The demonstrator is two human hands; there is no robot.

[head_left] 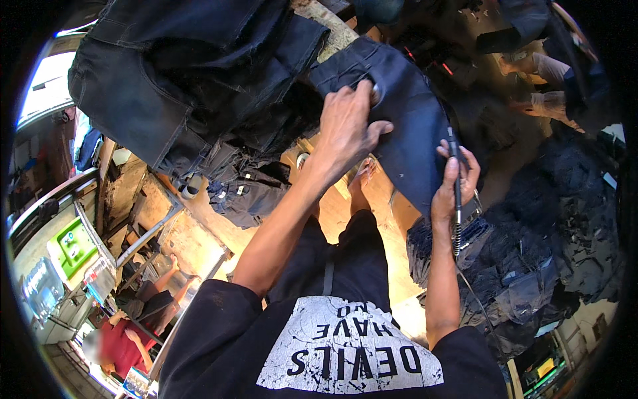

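In front of me, dark blue trousers (405, 126) lie draped over a narrow pale board (332, 33). My left hand (349, 123) grips the cloth near its upper end, fingers curled and thumb sticking out to the side. A small pale round spot shows beside its index finger. My right hand (457, 183) is closed around a slim pen-shaped rotary handpiece (457, 193), held upright along the cloth's right edge. From the handpiece's lower end, past a spring sleeve, a thin cable (475, 292) runs down. Its upper tip is close to the cloth; contact cannot be made out.
Dark garments (179, 73) are heaped at upper left. A large pile of dark clothes (531, 219) stands at right. Another person in red (126, 349) sits at lower left, near a green tray (73, 245). A person's limbs (548, 110) show at upper right.
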